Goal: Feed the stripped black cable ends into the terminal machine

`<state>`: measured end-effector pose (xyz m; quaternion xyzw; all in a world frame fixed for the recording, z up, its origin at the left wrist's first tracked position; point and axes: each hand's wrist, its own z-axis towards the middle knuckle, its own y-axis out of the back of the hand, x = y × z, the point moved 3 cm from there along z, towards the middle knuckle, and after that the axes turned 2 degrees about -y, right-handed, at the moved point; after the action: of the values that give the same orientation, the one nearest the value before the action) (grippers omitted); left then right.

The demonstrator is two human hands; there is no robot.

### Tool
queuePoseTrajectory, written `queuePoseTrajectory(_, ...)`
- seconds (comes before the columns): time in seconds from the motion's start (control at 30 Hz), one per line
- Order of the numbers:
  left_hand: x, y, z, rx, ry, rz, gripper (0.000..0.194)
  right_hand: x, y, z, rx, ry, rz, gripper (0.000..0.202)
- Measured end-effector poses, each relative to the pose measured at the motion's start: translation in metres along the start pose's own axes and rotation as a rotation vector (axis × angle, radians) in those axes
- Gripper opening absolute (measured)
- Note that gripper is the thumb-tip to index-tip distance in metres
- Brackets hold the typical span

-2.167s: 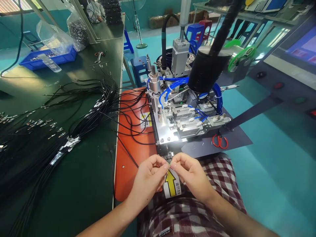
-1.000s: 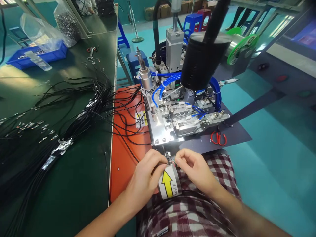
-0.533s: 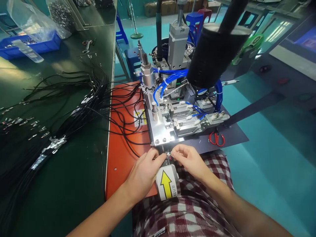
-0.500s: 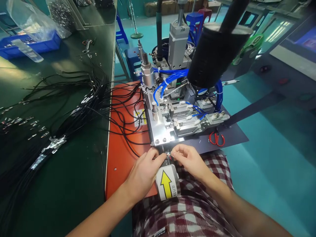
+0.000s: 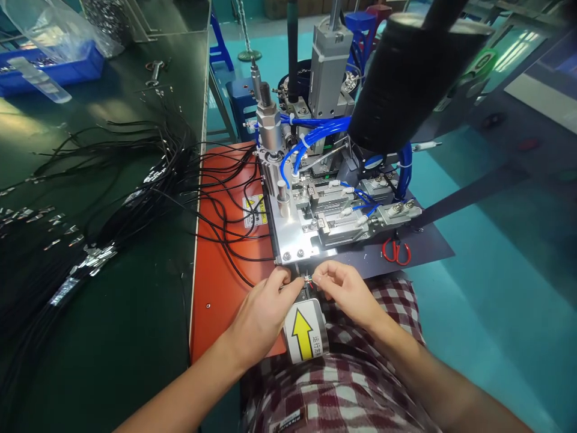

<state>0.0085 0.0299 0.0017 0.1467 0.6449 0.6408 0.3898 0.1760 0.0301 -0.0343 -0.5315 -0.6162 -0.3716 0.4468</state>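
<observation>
Both hands meet at the front edge of the machine (image 5: 293, 240). My left hand (image 5: 265, 307) is closed, thumb and forefinger pinched on the end of a black cable (image 5: 241, 273) that runs in from the left. At the fingertips sits a small metal connector (image 5: 308, 279) with a bit of red wire showing. My right hand (image 5: 345, 291) is also closed, its thumb and forefinger pinched against the connector's right side. What lies between those fingertips is too small to make out. Just below is a white cover with a yellow arrow (image 5: 303, 334).
Black cables with metal ends lie bundled (image 5: 135, 210) on the dark green table at left. An orange board (image 5: 216, 325) lies beside the machine. Red-handled scissors (image 5: 396, 251) rest on the grey plate at right. A blue bin (image 5: 76, 66) and a wrench (image 5: 154, 72) are at far left.
The camera view has shifted slightly, so the table and machine sit a little differently. Both hands keep almost the same pinch at the connector.
</observation>
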Motion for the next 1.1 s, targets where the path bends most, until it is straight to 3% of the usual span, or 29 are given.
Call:
queuePoseTrajectory(0.37,-0.0015,0.0019,0.0019,-0.020,-0.053,0.004,0.029,0.0020,-0.0020,-0.0037,-0.081,0.188,-0.135,0.022)
queuePoseTrajectory(0.7,-0.0024,0.0009,-0.0002,-0.040,-0.092,0.078,0.030,-0.0011,-0.0018,-0.0019,-0.042,0.071,-0.072,0.022)
queuePoseTrajectory(1.1,-0.0013,-0.0002,0.0007,-0.041,-0.086,0.025,0.028,0.0012,-0.0002,-0.0025,-0.034,0.086,-0.111,0.020)
